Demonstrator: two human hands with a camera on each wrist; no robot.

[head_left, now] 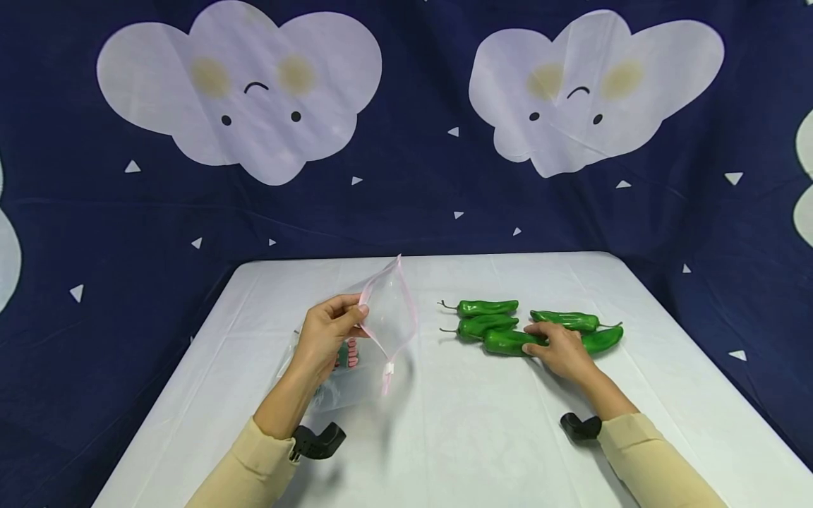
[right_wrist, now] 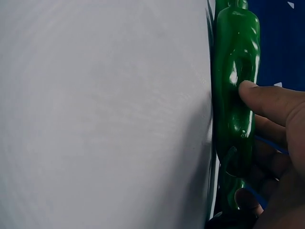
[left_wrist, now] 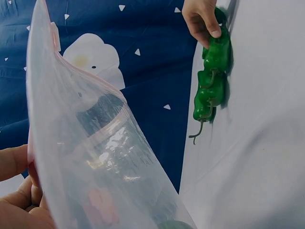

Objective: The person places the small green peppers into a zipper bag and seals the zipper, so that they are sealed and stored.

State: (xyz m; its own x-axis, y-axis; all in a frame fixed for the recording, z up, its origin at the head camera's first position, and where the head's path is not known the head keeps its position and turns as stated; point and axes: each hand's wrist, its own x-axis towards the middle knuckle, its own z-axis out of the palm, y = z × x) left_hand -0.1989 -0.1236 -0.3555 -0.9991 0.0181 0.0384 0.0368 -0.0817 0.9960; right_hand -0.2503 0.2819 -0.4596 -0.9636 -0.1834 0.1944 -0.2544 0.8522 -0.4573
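Observation:
My left hand (head_left: 322, 337) pinches the rim of a clear zip bag (head_left: 392, 310) between thumb and fingers. Its pink-edged mouth gapes toward the right, and a white slider (head_left: 389, 367) sits at the lower corner. Pink and green patches show through the lower part of the bag, partly behind the hand. On the right, my right hand (head_left: 562, 351) grips a long glossy green pepper (head_left: 504, 342), thumb on the near side and fingers behind, as the right wrist view shows. That pepper (right_wrist: 236, 71) lies in a row with others.
Two green peppers with stems to the left, one at the back (head_left: 488, 307) and one nearer (head_left: 485, 325), lie beside the gripped one. Further right are another pepper (head_left: 565, 320) and one (head_left: 603, 340) by the hand. A white-covered table (head_left: 470, 423) meets a dark blue cloud-patterned cloth (head_left: 419, 190).

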